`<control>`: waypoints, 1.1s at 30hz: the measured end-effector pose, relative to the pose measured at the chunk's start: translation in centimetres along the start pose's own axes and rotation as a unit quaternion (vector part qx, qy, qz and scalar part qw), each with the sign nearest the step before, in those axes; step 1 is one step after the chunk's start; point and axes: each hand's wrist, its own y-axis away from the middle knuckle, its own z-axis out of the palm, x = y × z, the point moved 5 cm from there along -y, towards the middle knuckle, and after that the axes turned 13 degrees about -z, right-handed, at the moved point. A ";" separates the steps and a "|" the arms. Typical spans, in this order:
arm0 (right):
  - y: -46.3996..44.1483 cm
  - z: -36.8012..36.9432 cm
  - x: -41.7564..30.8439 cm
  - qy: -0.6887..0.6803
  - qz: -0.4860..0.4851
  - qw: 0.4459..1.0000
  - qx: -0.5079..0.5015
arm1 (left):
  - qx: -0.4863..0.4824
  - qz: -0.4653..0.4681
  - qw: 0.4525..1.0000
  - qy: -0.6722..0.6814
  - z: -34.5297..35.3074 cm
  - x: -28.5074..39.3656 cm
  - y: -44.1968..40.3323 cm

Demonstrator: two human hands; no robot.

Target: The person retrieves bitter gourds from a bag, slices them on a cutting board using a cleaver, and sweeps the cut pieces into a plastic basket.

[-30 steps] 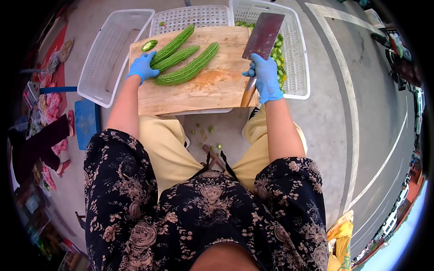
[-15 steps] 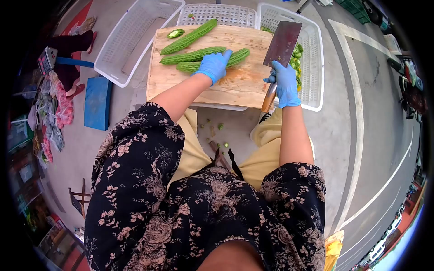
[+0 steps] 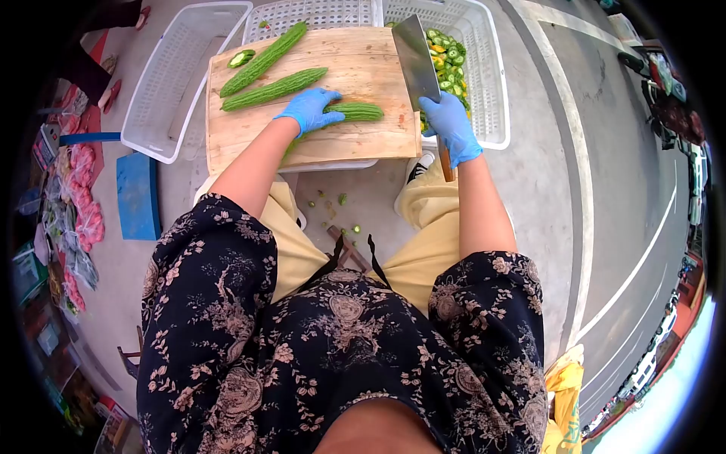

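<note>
My left hand [image 3: 308, 110], in a blue glove, is closed over a green bitter melon [image 3: 357, 112] on the wooden cutting board [image 3: 363, 68]. The melon's right end sticks out past my fingers toward the cleaver. My right hand [image 3: 452, 129], also gloved, grips the handle of a cleaver [image 3: 416, 60] at the board's right edge, its broad blade tilted up and away from me. Further back on the board lie two more whole bitter melons, one [image 3: 276, 88] behind my left hand and another [image 3: 265, 58] slanting beyond it. A short cut end piece [image 3: 241, 58] rests near the far left corner.
A white plastic basket [image 3: 495, 113] on the right holds many cut green and yellow slices [image 3: 451, 64]. Another white basket [image 3: 140, 125] stands left, and one [image 3: 310, 11] sits beneath the board. A blue block [image 3: 138, 198] is on the ground at left. Scraps [image 3: 342, 199] lie between my feet.
My left hand has drawn the nearest bitter melon toward me, apart from the others. The cleaver's blade has turned and now slants over the board's right edge. The whole view has shifted.
</note>
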 end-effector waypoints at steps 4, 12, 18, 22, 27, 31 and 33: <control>0.4 0.8 0.8 0.067 0.004 0.996 -0.063 | 0.026 0.017 0.999 -0.027 0.8 1.1 -0.3; 0.4 0.2 -1.1 0.105 -0.021 0.994 0.008 | 0.195 -0.162 0.950 0.181 -5.0 0.1 -0.3; -0.9 -0.1 0.7 0.073 -0.068 0.995 0.028 | 0.166 -0.213 0.768 0.581 -7.4 -4.7 3.0; -0.7 0.9 1.3 0.043 -0.041 0.998 -0.004 | 0.120 -0.338 0.608 0.709 2.4 -10.5 7.7; 2.0 2.9 0.0 0.099 -0.020 0.990 -0.100 | 0.140 -0.376 0.513 0.759 8.2 -13.3 10.2; 3.4 4.3 1.0 0.185 -0.063 0.970 -0.145 | 0.154 -0.376 0.526 0.747 7.9 -12.9 10.3; 3.8 4.3 1.2 0.243 -0.079 0.954 -0.158 | 0.153 -0.377 0.527 0.746 7.7 -12.7 10.2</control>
